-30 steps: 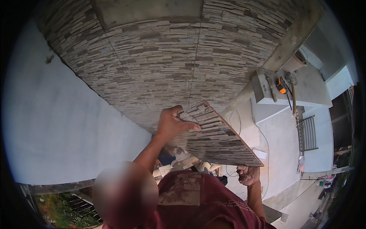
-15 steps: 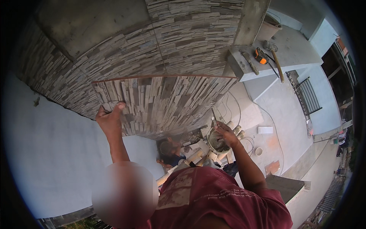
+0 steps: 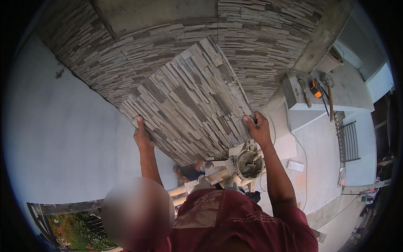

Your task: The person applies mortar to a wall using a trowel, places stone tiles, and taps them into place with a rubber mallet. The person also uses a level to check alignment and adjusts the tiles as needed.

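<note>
A large tile [image 3: 189, 101] with a stacked-stone pattern in greys and browns is held up in front of me, turned at a slant. My left hand [image 3: 143, 133] grips its lower left edge, thumb on the patterned face. On the right edge, near the lower corner, my right hand [image 3: 259, 129] has its thumb on the front; the other fingers are partly hidden. Behind the tile stands a wall [image 3: 252, 33] covered in tiles of a similar pattern. Below my right hand hangs or sits a bucket [image 3: 250, 164] with grey mortar and a tool in it.
On the concrete ledge [image 3: 348, 94] at right lie a trowel-like tool [image 3: 305, 93], an orange and black tape measure [image 3: 316, 88] and a hammer [image 3: 329, 94]. Another person [image 3: 191, 171] is below, partly hidden by the tile. Bamboo poles [image 3: 178, 191] and cables run beneath me.
My right hand has moved from over the mortar bucket up to the tile's right edge. The tile has turned so its face shows more fully. The view has shifted left.
</note>
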The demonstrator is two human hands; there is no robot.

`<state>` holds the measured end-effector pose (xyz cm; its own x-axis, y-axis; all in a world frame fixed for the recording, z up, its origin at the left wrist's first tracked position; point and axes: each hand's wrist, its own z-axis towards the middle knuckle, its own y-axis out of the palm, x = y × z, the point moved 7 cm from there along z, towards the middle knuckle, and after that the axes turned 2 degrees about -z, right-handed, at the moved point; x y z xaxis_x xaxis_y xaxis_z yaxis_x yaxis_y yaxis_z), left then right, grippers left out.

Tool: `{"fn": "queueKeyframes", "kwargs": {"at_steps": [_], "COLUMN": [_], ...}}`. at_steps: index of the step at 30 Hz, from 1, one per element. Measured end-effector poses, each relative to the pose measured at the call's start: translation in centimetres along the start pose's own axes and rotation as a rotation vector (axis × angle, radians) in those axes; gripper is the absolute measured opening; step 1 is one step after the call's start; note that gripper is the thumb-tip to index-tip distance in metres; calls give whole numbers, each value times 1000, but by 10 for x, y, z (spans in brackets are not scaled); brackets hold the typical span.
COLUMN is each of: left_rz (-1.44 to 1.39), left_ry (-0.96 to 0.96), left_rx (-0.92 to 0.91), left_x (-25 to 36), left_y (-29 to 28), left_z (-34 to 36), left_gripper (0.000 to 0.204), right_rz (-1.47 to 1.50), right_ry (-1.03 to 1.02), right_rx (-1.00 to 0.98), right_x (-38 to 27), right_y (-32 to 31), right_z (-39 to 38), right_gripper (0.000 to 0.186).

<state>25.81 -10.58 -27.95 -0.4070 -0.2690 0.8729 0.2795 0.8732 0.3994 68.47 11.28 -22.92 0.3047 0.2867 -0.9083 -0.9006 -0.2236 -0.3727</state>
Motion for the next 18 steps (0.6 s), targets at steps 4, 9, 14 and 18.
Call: {"fn": "queueKeyframes", "kwargs": {"at_steps": [4,9,14,18], "left_rz": [-213,-397,-379,-459], "left_ry": [-212,-296,-404,-307], "left_rx": [-153,-456,-480,-586], "left_x": [-76,-98,-17,62], "left_y": [0,81,188,255], "left_z": [-13,-19,-10,24], "left_gripper": [90,113,128,116], "right_rz": [-354,-582,-782,-878], "right_ry": [-183,-563,-875,-993], "right_rx": [99,167,263,438], "right_x": [-108,-258,-371,-433], "right_y": [-32,-49,-45,-46], "right_z": [20,33,46,51], "right_gripper": [33,28,30,41]}}
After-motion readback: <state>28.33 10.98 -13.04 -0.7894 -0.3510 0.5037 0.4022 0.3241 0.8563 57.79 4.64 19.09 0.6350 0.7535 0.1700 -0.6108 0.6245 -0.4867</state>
